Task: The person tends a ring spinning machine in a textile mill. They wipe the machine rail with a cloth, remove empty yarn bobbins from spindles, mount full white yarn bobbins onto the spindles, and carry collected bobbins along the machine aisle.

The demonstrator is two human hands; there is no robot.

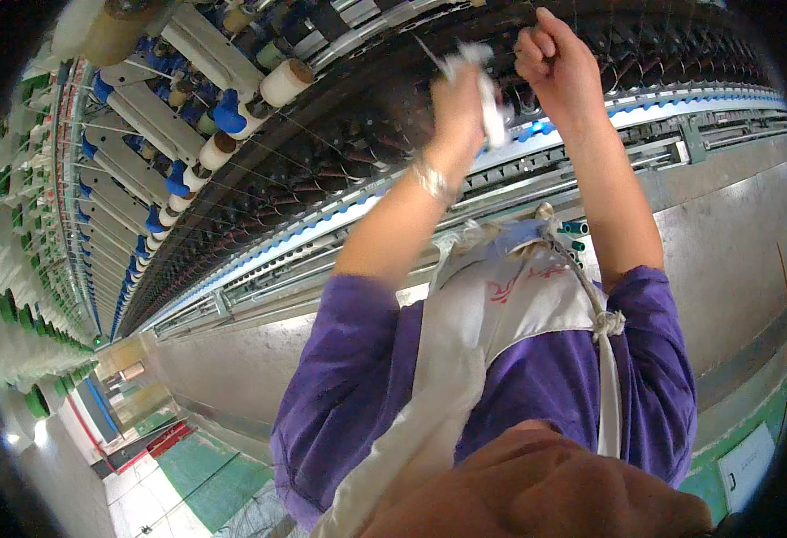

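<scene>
My left hand (459,103) is raised over the spinning machine and closed around a white, blurred thing (492,112). It could be a tube or a wad of fibre; motion smears it too much to tell. To its right my right hand (562,67) is held up, fingers curled and thumb and forefinger close together. Anything in that pinch is too small to make out. Behind both hands runs the machine's dark row of spindles (340,148), with thin threads crossing it.
White roving rollers (286,82) with blue parts (229,112) line the upper left. A white-and-blue rail (322,220) runs below the spindles. Several green tubes (575,229) stick out by my white apron (537,309). A grey metal panel (241,363) lies beneath, above a green-and-white floor (205,475).
</scene>
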